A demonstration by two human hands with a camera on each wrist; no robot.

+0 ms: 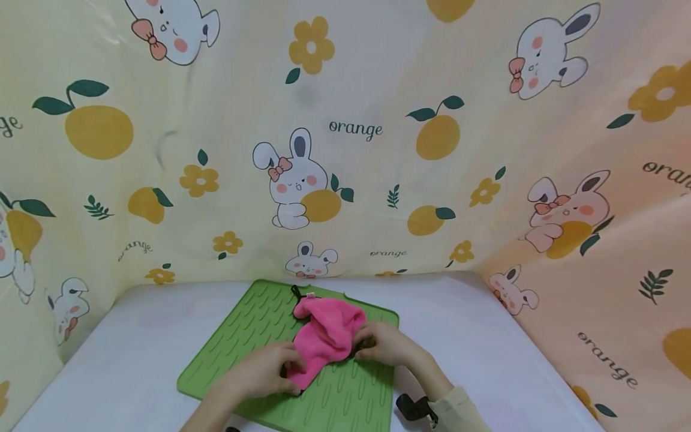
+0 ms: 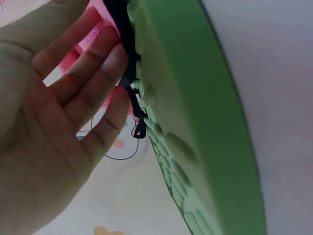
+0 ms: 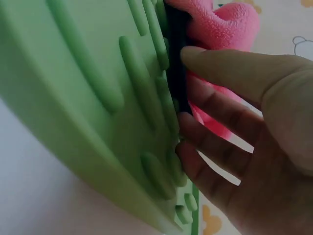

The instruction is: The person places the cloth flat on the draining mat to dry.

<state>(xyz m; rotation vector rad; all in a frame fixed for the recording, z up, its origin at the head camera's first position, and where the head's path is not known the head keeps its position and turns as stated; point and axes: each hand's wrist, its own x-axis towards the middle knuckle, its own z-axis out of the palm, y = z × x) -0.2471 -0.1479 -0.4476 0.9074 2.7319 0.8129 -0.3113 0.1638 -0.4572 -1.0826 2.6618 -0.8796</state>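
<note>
In the head view a crumpled pink cloth lies on a green ridged mat. Dark flat material shows under the cloth's edge, and a black loop sticks out at its far left; what it belongs to is mostly hidden. My left hand is at the cloth's near-left corner, its relaxed fingers touching the dark edge in the left wrist view. On the cloth's right side is my right hand. Its thumb touches the dark edge in the right wrist view, with fingertips against the mat.
The mat lies on a white table. A cream sheet printed with rabbits and oranges hangs behind the table and along its sides. A small black device is by the right sleeve.
</note>
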